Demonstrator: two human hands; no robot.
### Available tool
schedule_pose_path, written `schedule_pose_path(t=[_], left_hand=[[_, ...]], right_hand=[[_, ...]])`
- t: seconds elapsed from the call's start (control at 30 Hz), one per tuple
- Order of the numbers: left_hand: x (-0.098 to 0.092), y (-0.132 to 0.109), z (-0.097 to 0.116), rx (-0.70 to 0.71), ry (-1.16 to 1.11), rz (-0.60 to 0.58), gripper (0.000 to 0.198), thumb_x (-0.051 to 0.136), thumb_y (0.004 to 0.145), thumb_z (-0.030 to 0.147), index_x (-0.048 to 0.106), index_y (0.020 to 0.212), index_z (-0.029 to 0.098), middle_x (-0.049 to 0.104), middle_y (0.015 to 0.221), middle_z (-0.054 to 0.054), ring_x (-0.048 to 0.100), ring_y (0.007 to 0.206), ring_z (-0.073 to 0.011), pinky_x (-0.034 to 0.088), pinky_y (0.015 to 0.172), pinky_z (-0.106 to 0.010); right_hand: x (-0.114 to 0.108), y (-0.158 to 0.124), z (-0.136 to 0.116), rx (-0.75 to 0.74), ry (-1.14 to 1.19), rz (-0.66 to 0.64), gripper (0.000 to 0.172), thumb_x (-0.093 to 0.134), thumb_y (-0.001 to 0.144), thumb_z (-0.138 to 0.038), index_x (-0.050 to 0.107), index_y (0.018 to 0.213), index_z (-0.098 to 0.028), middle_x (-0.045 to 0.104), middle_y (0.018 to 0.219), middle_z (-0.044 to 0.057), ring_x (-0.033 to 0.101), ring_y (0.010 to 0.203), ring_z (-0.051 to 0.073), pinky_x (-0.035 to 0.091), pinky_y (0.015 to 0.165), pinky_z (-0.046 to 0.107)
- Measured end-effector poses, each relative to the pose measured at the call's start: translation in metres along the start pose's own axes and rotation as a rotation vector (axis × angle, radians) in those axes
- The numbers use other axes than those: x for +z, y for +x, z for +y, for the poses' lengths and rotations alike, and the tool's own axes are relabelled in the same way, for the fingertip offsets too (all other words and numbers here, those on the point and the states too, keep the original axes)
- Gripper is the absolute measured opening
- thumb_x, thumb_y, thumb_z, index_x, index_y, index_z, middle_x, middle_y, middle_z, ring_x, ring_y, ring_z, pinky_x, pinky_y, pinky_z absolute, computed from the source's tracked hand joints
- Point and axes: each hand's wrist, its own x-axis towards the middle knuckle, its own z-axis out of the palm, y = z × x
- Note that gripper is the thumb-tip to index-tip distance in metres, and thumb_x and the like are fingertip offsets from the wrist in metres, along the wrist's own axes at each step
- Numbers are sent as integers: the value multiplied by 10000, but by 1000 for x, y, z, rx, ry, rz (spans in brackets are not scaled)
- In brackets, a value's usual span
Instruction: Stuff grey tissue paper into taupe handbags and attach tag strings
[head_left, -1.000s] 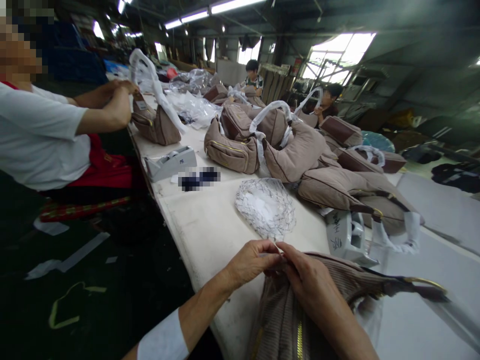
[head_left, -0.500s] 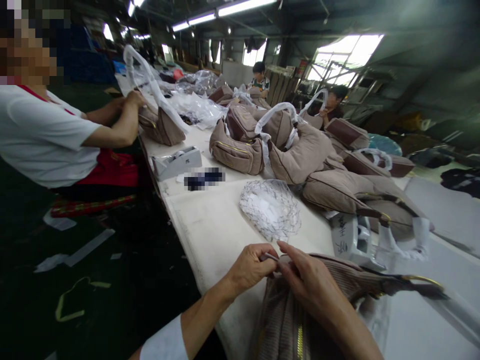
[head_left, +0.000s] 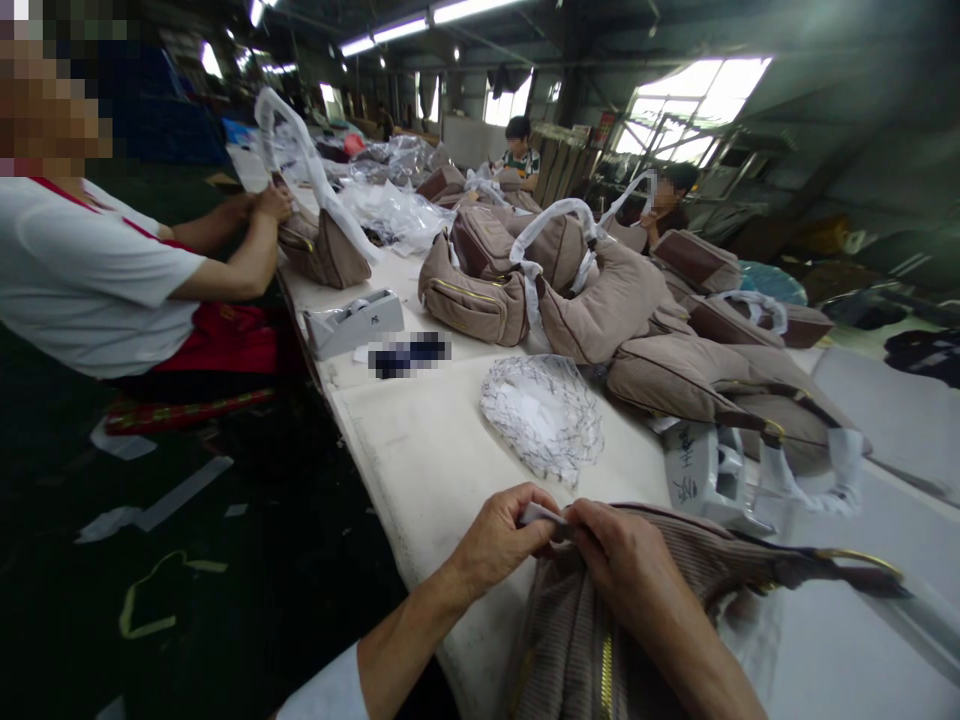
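Note:
A taupe ribbed handbag (head_left: 559,630) with a gold zipper lies at the near edge of the table, its strap stretching off to the right. At its far end, my left hand (head_left: 487,540) pinches a small white strip (head_left: 543,514) between thumb and fingers. My right hand (head_left: 630,565) lies over the bag, its fingers closed at the bag's end where the strip meets it. The fingertips of both hands nearly touch. Where the strip ends under my right fingers is hidden.
Beyond my hands sits a mesh-patterned plastic bundle (head_left: 541,415). Tape dispensers (head_left: 356,322) stand on the white table (head_left: 405,440), one near the right-hand bags. More taupe bags (head_left: 600,300) are heaped behind. A co-worker in a white shirt (head_left: 90,280) handles a bag at left.
My right fingers have curled in and lowered onto the bag's end. More of the white strip shows between my hands.

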Motion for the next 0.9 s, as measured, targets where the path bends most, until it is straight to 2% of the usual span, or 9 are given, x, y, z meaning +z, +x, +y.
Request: schedule_pose_path(t=[0.2,0.33,0.47,0.57,0.77,0.9], left_hand=[[6,-5,-4,70,47,75,100,520,723,166,591,791,148,595,618,12,510,495,-88,431,485,-203],[14,-8,-9,83,9,106,97,511,739,177,582,799,150,589,616,12,514,527,-94,433,498,-198],[22,-12,-16,72,21,111,84,507,763,178,580,797,154,594,627,13,522,537,-95,432,511,-197],[25,-16,-21,85,66,118,86,495,783,169,580,790,162,582,633,20,519,542,-95,429,523,-198],[24,-20,-25,353,314,149,161,457,847,154,610,801,174,600,714,-4,560,659,-125,446,629,-229],[22,-19,-24,509,443,141,192,443,846,114,614,792,181,602,731,-20,574,706,-144,447,661,-241]], right_hand=[[1,-4,1,-44,-68,22,212,419,886,-114,593,788,-184,631,763,21,594,720,178,335,622,256],[-2,-9,-2,-47,-190,32,188,467,862,-77,615,832,-190,633,780,24,593,737,188,325,608,261],[-8,-14,-3,-38,-283,-40,184,491,852,-79,632,781,-175,633,762,34,588,741,196,318,599,273],[-14,-18,-2,-79,-233,-109,189,494,838,-81,643,766,-173,645,808,37,583,814,202,346,652,272],[-32,-7,3,-47,-70,-116,244,422,871,-124,658,835,-170,654,801,47,597,747,157,381,680,239],[-36,2,8,-119,-58,-224,229,444,885,-155,654,793,-164,655,826,51,602,781,148,388,715,226]])
